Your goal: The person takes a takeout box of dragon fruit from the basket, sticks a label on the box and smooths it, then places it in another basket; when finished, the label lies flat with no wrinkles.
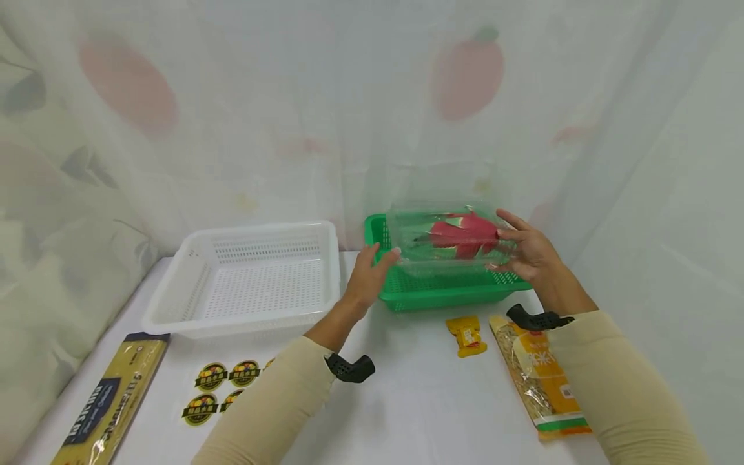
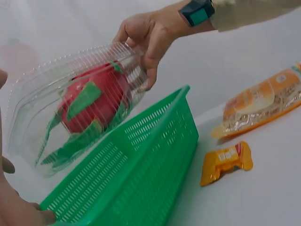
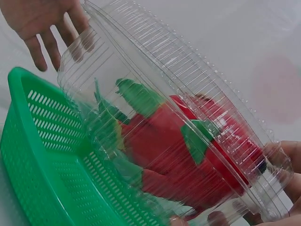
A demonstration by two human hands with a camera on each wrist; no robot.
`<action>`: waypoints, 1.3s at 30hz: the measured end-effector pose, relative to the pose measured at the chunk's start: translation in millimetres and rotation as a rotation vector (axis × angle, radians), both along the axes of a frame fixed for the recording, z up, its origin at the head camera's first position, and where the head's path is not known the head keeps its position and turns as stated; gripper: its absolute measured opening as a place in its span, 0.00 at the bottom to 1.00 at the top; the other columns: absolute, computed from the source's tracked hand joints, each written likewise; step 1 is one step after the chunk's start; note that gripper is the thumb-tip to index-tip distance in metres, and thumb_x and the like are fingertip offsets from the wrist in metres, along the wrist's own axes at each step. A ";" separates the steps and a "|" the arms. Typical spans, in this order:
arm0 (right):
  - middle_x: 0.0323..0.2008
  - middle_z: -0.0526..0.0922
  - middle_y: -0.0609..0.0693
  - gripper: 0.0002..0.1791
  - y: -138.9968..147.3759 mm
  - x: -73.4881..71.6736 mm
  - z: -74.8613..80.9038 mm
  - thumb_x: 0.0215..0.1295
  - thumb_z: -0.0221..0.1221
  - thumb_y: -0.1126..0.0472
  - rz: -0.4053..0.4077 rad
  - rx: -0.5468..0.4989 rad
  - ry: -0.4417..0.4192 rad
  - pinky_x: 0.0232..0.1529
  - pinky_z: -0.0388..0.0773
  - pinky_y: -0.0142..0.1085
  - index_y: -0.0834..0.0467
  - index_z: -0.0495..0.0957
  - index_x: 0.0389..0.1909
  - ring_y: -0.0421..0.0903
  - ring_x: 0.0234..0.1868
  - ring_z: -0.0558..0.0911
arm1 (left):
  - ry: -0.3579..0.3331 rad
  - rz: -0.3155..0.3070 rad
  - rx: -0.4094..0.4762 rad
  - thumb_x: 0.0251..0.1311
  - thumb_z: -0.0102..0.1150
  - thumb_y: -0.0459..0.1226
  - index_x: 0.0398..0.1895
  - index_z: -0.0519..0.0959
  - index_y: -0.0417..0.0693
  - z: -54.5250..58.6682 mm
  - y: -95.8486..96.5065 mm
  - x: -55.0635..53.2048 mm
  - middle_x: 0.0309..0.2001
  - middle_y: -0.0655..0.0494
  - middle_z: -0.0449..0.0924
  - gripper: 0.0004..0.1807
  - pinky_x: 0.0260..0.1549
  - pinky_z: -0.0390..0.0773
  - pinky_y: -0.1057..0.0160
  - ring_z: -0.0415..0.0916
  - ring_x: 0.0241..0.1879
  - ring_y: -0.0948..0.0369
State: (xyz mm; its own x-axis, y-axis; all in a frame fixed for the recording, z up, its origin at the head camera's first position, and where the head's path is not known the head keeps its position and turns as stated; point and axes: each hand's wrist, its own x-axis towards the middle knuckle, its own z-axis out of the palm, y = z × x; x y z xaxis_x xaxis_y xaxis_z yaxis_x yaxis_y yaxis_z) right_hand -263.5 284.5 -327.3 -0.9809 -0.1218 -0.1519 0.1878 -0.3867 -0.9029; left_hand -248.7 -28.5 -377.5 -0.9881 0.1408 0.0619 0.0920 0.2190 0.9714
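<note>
My right hand (image 1: 529,252) grips the right end of a clear plastic clamshell box (image 3: 183,61), held tilted above the green basket (image 1: 442,298). Inside the box lies a red dragon fruit (image 1: 465,236) with green scales, seen through the plastic in all views. My left hand (image 1: 367,278) is at the basket's left side, near the box's left end. Its fingers (image 3: 49,44) are spread and fairly straight in the right wrist view. Whether they touch the box or the basket rim I cannot tell. The basket's inside is partly hidden behind the box.
A white basket (image 1: 256,316) stands left of the green one. In front lie a small orange packet (image 1: 467,336), an orange bag of grain-like food (image 1: 540,374), several round fruit stickers (image 1: 211,376) and a spaghetti pack (image 1: 113,397) at far left. A curtain hangs behind.
</note>
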 end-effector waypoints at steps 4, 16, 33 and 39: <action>0.74 0.42 0.49 0.34 -4.2 3.4 5.5 0.74 0.50 0.65 0.001 -0.011 0.008 0.61 0.40 0.68 0.42 0.52 0.76 0.57 0.71 0.42 | -0.081 -0.011 0.167 0.59 0.50 0.66 0.75 0.54 0.46 13.8 4.2 -0.8 0.74 0.50 0.50 0.49 0.63 0.58 0.47 0.50 0.70 0.50; 0.62 0.59 0.48 0.33 -27.5 19.2 13.4 0.74 0.49 0.64 0.029 0.038 0.061 0.59 0.40 0.70 0.45 0.52 0.76 0.57 0.68 0.50 | -0.228 0.029 0.440 0.57 0.65 0.51 0.77 0.45 0.54 38.9 6.4 3.5 0.73 0.44 0.47 0.51 0.48 0.76 0.51 0.59 0.65 0.47; 0.65 0.52 0.48 0.30 -50.1 64.2 28.6 0.73 0.51 0.64 0.043 0.052 0.151 0.53 0.62 0.63 0.46 0.58 0.73 0.43 0.49 0.69 | -0.199 0.049 0.457 0.54 0.63 0.40 0.77 0.48 0.57 58.7 -14.0 36.5 0.69 0.48 0.54 0.48 0.46 0.76 0.49 0.65 0.58 0.47; 0.69 0.49 0.52 0.26 -56.8 78.9 22.6 0.73 0.50 0.65 0.049 0.084 0.208 0.43 0.76 0.55 0.47 0.62 0.69 0.42 0.46 0.72 | -0.202 0.020 0.486 0.57 0.62 0.37 0.77 0.46 0.60 55.8 -27.0 53.9 0.68 0.49 0.56 0.48 0.49 0.73 0.45 0.65 0.58 0.49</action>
State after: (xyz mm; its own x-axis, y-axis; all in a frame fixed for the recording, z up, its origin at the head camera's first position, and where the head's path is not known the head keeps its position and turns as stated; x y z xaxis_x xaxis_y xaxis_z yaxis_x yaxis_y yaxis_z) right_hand -184.6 227.6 -304.7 -0.9854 -0.1653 0.0412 0.0110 -0.3032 -0.9529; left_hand -194.8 -55.5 -321.7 -0.9893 0.1241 -0.0769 -0.1074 -0.2614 0.9592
